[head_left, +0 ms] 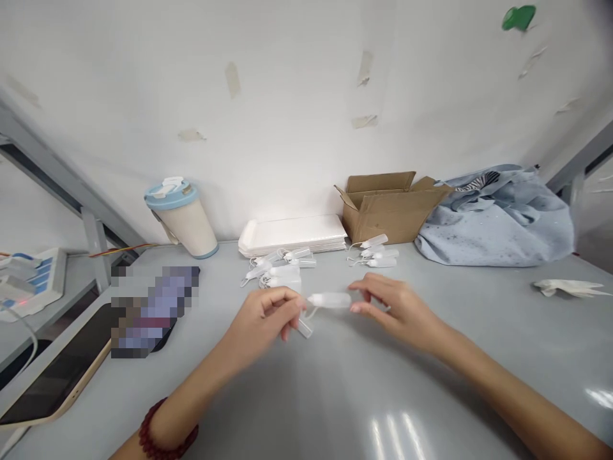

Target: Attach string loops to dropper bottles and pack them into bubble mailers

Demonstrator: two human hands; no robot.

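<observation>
My left hand (272,314) pinches the pointed tip end of a small translucent white bottle (331,300), which lies sideways in the air above the table. A clear cap (305,328) hangs on a thin white cord just under my left fingertips. Close to the bottle's right end, my right hand (390,303) has thumb and forefinger apart and appears to hold nothing. Behind my left hand lies a pile of several similar bottles (283,273) with cords. A smaller group of such bottles (382,254) rests farther right, before the cardboard box.
White padded envelopes (297,235) are stacked by the wall, beside the open cardboard box (390,214) and a blue cloth bag (498,220). On the left are a tumbler (184,220), two phone-like devices and a power strip (36,284). A white crumpled piece (569,287) lies right.
</observation>
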